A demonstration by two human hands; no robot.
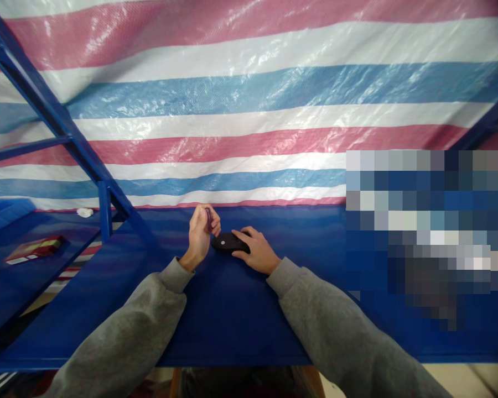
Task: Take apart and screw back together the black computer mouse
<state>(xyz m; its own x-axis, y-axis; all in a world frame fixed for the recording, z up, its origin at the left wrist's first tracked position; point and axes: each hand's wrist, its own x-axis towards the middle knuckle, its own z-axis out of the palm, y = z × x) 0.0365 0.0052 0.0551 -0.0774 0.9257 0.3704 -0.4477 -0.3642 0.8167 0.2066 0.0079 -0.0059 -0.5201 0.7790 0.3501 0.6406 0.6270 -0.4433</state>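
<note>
A black computer mouse (224,242) with a small pale round mark lies on the blue tabletop, its long side running across my view. My right hand (254,250) is closed around its right end, thumb on the near side and fingers over the far side. Just left of the mouse, my left hand (201,231) is raised with its fingers curled. A small dark purplish thing (209,216) shows between those fingers; most of it is hidden, so its kind cannot be made out.
The blue table (232,315) stretches to a striped plastic sheet (240,138) at the back. A blue metal post (62,127) slants down at the left. Beyond it sit a red box (35,250), a white scrap (85,212) and a blue bin (8,213). Pixelation covers the right side.
</note>
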